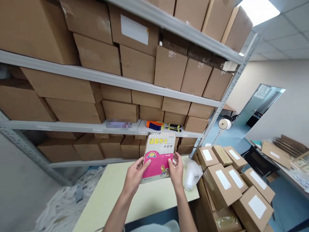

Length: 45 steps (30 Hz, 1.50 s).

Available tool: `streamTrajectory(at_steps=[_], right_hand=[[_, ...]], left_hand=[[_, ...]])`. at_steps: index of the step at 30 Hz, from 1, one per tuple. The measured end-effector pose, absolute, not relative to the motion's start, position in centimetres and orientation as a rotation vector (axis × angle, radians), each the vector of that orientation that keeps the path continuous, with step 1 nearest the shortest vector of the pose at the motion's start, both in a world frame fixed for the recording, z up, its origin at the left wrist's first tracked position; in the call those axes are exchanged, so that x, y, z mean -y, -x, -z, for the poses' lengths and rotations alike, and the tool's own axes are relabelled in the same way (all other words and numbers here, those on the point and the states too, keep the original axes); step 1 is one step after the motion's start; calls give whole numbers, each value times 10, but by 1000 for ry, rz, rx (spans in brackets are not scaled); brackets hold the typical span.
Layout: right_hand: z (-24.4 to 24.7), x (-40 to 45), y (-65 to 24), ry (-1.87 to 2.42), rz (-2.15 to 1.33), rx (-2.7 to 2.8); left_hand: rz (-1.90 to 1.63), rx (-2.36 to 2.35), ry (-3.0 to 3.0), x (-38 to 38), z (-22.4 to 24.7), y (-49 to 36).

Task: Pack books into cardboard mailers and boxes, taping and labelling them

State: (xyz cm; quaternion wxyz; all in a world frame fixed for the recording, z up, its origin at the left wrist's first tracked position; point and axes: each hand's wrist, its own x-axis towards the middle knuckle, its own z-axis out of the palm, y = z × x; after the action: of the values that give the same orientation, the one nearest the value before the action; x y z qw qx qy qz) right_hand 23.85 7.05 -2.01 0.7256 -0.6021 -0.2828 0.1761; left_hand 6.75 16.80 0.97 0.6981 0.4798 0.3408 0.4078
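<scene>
A paperback book [158,161] with a white and pink cover, yellow lettering and a small cartoon figure is held up over the pale yellow table [113,190]. My left hand [135,175] grips its left edge, thumb on the front cover. On the opposite edge, my right hand [176,167] pinches it the same way, fingers behind. The book is tilted slightly, its front toward me. Beside my right hand, a roll of clear plastic wrap [191,177] lies on the table.
Metal shelves [145,85] full of cardboard boxes rise behind the table. An orange and blue tape dispenser [154,125] and black-yellow utility knives [174,128] lie on one shelf. Labelled cartons [223,180] are piled at the right. White crumpled plastic [65,206] fills the lower left floor.
</scene>
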Motion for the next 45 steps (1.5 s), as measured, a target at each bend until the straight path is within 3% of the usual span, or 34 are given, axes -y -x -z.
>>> streamTrajectory(at_steps=[3, 8, 12, 16, 19, 22, 29, 35, 40, 45], right_hand=[[4, -86, -214, 1419, -177, 780], [-26, -126, -169, 1428, -260, 1001], [-45, -155, -174, 1326, -404, 979], [-54, -168, -185, 1088, -671, 948], [-57, -172, -181, 1009, -788, 902], [-57, -182, -175, 982, -822, 881], [-46, -218, -177, 1051, -756, 888], [-33, -231, -171, 1293, -348, 840], [-29, -232, -143, 1117, -678, 1022], [-22, -235, -146, 1036, -796, 868]], left_hand=[[-1006, -775, -1136, -171, -10, -72], [-1294, -801, -1359, -168, -11, -77], [-1145, -649, -1519, -203, -6, -58], [-1217, -873, -1340, -264, -2, -21], [-975, -737, -1148, -290, -7, 4], [-779, -531, -1055, -296, -17, 17], [-890, -575, -1067, -307, -35, 20], [-1262, -804, -1386, -303, -32, 6], [-1463, -919, -1859, -278, -20, -15], [-1423, -855, -2219, -272, -5, -27]])
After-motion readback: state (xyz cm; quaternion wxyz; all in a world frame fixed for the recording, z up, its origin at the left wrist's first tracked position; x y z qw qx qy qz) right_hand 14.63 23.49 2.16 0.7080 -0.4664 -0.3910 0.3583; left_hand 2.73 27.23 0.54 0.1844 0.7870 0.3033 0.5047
